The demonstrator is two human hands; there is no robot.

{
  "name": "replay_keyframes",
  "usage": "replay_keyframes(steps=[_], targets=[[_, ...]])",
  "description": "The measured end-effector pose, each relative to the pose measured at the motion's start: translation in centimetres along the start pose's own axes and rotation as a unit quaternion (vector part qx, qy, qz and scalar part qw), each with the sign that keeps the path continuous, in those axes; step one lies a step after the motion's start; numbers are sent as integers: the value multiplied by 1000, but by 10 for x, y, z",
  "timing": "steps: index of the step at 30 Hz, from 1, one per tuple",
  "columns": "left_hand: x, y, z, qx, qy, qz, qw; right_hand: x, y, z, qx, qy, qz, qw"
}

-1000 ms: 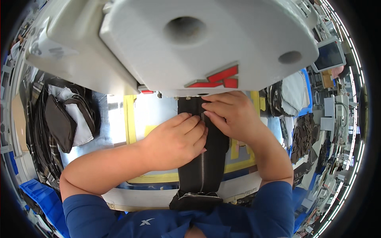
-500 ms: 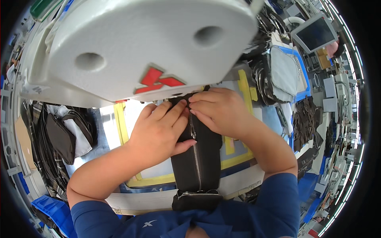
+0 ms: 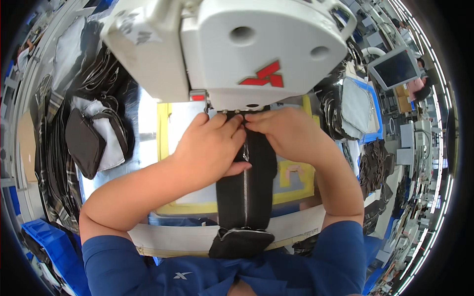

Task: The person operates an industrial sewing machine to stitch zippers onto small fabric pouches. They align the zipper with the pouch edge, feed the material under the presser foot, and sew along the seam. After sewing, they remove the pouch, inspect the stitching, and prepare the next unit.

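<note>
A black fabric piece with a long metal zipper runs from beneath the white sewing machine head toward me, ending in a zipped pouch at the table's front edge. My left hand rests on the strip's upper left, fingers spread toward the needle area, thumb reaching across the zipper below a metal slider. Opposite it, my right hand lies with outstretched fingers on the upper right of the fabric, tips close to the left hand's. What is directly under the fingertips is hidden.
Dark pouches and layered fabric lie at left, above a blue bin. At right are a blue tray of grey-lined pieces, dark scraps and a screen. Yellow tape borders the plate. A person works at upper right.
My left hand has moved up toward the needle area, its fingers spreading and thumb separating. My right fingertips now lie closer beside the left's. The camera view has shifted, showing more around the machine head.
</note>
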State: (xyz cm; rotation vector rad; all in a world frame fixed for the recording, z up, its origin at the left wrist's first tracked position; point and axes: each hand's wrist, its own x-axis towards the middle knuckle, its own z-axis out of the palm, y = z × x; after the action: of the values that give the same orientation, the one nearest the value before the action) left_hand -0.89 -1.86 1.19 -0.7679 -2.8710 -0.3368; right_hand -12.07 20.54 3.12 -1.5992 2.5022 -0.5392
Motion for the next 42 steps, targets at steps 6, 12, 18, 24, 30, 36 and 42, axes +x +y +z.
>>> replay_keyframes(steps=[6,12,18,24,30,36,42], targets=[[-6,-7,-2,27,-3,-28,999,28,-23,-6,-50,-51,36,997],[-7,-7,-1,40,1,-23,999,21,-13,-2,-15,0,-11,1000],[-5,-3,-3,38,8,-36,999,23,-18,-6,-10,-19,7,1000],[-5,-2,-7,37,-15,-43,998,23,-23,-1,-25,7,-6,1000],[-1,-2,-4,22,7,-28,999,15,-20,-1,-44,-24,1,999],[-3,-2,-12,9,-45,-38,998,10,-21,11,-26,24,-24,999],[-4,0,-12,14,-48,-39,998,9,-20,11,-39,22,-41,998]])
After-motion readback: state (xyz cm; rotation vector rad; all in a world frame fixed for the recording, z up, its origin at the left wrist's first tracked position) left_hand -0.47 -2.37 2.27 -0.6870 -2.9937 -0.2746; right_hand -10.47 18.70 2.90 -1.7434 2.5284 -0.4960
